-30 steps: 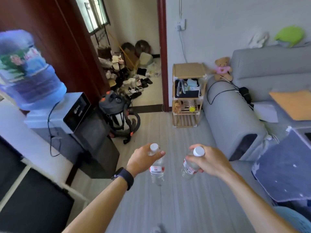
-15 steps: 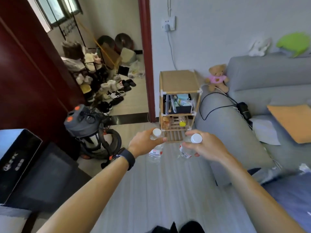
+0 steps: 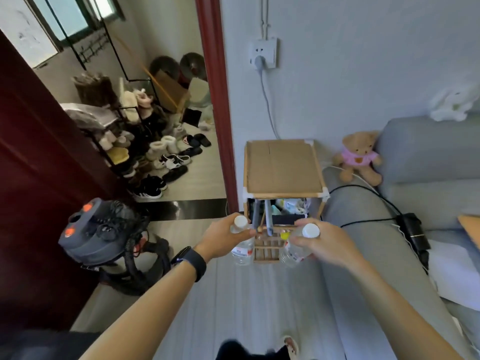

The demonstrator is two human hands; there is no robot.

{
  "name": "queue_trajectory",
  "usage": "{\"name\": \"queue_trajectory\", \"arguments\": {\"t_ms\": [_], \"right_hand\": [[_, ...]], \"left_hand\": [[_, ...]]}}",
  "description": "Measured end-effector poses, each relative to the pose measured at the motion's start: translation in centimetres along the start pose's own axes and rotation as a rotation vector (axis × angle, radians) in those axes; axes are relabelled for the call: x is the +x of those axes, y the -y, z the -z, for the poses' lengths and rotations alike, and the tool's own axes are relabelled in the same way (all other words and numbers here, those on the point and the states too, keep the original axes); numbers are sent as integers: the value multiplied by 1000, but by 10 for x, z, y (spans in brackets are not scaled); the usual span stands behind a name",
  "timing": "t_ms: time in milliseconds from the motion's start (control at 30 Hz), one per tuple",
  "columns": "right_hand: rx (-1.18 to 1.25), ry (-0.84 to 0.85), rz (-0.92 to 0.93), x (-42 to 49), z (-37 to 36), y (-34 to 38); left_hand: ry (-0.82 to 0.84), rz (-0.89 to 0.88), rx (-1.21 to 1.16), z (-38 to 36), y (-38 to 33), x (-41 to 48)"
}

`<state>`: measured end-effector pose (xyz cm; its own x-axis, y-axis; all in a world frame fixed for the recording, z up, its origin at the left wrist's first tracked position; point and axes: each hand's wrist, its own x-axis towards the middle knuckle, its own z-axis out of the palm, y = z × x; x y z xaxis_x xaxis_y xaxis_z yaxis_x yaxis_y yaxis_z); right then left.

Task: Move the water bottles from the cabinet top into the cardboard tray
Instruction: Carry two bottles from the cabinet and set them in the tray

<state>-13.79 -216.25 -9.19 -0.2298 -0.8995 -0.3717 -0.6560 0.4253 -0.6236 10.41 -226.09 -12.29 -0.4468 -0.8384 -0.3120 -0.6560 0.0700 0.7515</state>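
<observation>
My left hand [image 3: 222,239] grips a clear water bottle [image 3: 243,249] with a white cap and red label, held nearly upright. My right hand [image 3: 327,243] grips a second water bottle [image 3: 294,252], tilted with its white cap pointing up and right. Both bottles hang in the air in front of a small wooden shelf rack. The cardboard tray [image 3: 283,167] forms the top level of that rack, flat and brown, with nothing on it. The cabinet top is out of view.
A grey sofa [image 3: 368,255] runs along the right, with a teddy bear [image 3: 358,158], a black cable and a charger on it. A grey vacuum cleaner [image 3: 104,235] stands at left by a dark red door. Shoes fill the doorway beyond. A wall socket is above the rack.
The view has swung right and closed in on the shelf rack. The water dispenser has dropped out of sight. Both hands still hold their bottles, now nearer the rack.
</observation>
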Motion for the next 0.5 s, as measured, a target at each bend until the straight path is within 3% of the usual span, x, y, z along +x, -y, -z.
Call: {"name": "queue_trajectory", "arguments": {"t_ms": [500], "right_hand": [[244, -259, -131, 257, 75, 14]], "left_hand": [[145, -38, 45, 69, -39, 286]]}}
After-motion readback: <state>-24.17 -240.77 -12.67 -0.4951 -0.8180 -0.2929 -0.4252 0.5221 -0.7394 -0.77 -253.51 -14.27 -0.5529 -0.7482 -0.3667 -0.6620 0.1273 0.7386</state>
